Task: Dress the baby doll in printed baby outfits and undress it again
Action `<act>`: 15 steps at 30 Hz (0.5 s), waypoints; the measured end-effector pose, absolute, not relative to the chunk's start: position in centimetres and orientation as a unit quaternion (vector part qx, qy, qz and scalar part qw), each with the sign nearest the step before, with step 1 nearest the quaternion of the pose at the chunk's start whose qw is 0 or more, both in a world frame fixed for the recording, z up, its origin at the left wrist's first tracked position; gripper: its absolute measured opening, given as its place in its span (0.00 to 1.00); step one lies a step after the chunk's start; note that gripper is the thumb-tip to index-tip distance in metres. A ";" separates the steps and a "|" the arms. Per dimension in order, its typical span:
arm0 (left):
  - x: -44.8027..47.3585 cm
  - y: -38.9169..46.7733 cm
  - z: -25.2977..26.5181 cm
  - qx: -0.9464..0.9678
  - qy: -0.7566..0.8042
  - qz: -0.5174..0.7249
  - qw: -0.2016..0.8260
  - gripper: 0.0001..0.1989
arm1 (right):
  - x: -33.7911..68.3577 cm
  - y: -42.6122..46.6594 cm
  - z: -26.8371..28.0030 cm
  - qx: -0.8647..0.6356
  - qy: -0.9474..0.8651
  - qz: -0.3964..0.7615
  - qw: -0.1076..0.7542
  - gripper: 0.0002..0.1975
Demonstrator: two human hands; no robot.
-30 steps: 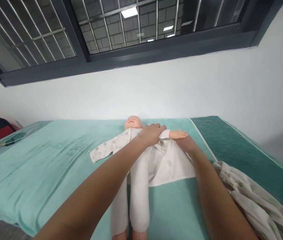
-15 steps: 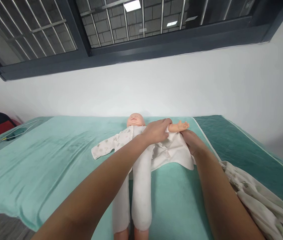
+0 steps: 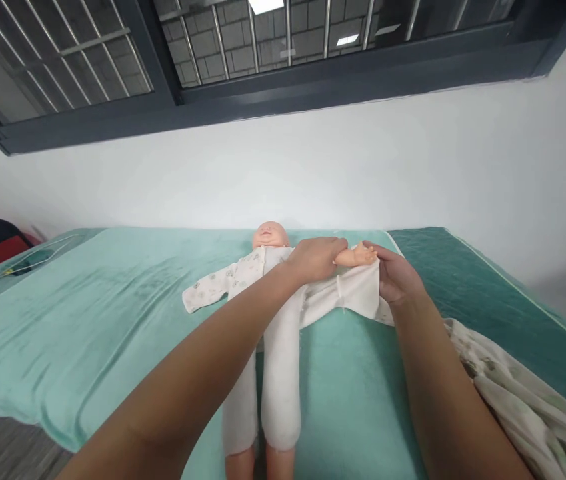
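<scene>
A baby doll (image 3: 269, 235) lies on its back, wearing white trousers (image 3: 281, 393) and a white patterned shirt (image 3: 247, 277). One doll arm, at the left, is inside its sleeve. The other, a bare doll arm (image 3: 351, 257), points right. My left hand (image 3: 317, 259) is closed round that bare arm near the elbow. Beyond it, my right hand (image 3: 399, 272) pinches the shirt's loose white cloth (image 3: 360, 287) beside the doll's hand. The cloth hangs below the arm; my fingertips are partly hidden behind it.
A light green sheet (image 3: 113, 300) covers the bed, with a darker green strip (image 3: 443, 280) at the right. Crumpled patterned cloth (image 3: 507, 380) lies by my right forearm. The white wall (image 3: 313, 167) and barred window (image 3: 263, 53) stand behind. A cable (image 3: 37, 257) lies far left.
My right hand has moved up and slightly right, from below the doll's hand to beside it, drawing the white cloth along. My left hand stays on the doll's arm.
</scene>
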State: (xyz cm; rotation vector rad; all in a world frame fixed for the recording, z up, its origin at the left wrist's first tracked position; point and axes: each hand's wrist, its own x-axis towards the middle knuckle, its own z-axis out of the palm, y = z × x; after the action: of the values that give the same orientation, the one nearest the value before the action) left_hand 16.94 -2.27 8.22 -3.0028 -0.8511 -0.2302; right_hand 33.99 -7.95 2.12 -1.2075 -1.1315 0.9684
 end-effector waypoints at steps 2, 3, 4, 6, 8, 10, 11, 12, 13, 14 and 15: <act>16.9 -2.2 8.1 -0.963 -0.259 -0.062 0.037 0.09 | 34.6 -7.6 1.7 -0.494 -0.432 0.439 0.613 0.15; 16.8 -2.1 8.0 -0.963 -0.258 -0.054 0.054 0.09 | 34.8 -7.5 1.6 -0.474 -0.397 0.457 0.640 0.14; 16.8 -2.1 8.0 -0.962 -0.261 -0.042 0.071 0.09 | 35.1 -7.5 1.5 -0.456 -0.369 0.464 0.664 0.14; 16.8 -2.0 8.0 -0.958 -0.269 -0.012 0.099 0.10 | 35.3 -7.5 1.5 -0.423 -0.327 0.472 0.701 0.14; 16.9 -2.1 8.1 -0.952 -0.282 0.021 0.116 0.10 | 35.1 -7.7 1.8 -0.403 -0.313 0.481 0.713 0.14; 17.3 -2.3 7.9 -0.943 -0.308 0.044 0.115 0.10 | 34.5 -7.9 2.4 -0.398 -0.324 0.492 0.703 0.14; 17.5 -2.4 7.8 -0.938 -0.326 0.048 0.106 0.10 | 34.1 -8.1 2.8 -0.395 -0.333 0.497 0.697 0.14; 17.8 -2.4 7.5 -0.933 -0.345 0.047 0.092 0.10 | 33.6 -8.3 3.2 -0.393 -0.343 0.502 0.690 0.14; 18.0 -2.4 7.2 -0.929 -0.361 0.041 0.075 0.10 | 33.0 -8.5 3.7 -0.393 -0.351 0.507 0.682 0.15; 18.2 -2.3 6.9 -0.926 -0.373 0.033 0.059 0.11 | 32.3 -8.8 4.2 -0.394 -0.358 0.513 0.674 0.16; 18.4 -2.1 6.6 -0.923 -0.382 0.024 0.045 0.12 | 31.7 -9.1 4.7 -0.398 -0.366 0.517 0.663 0.18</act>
State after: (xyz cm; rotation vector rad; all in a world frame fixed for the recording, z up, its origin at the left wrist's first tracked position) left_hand 18.36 -2.12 6.56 -2.8193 -1.1666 0.0746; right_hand 31.69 -9.08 4.70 -0.8995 -0.8279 1.1689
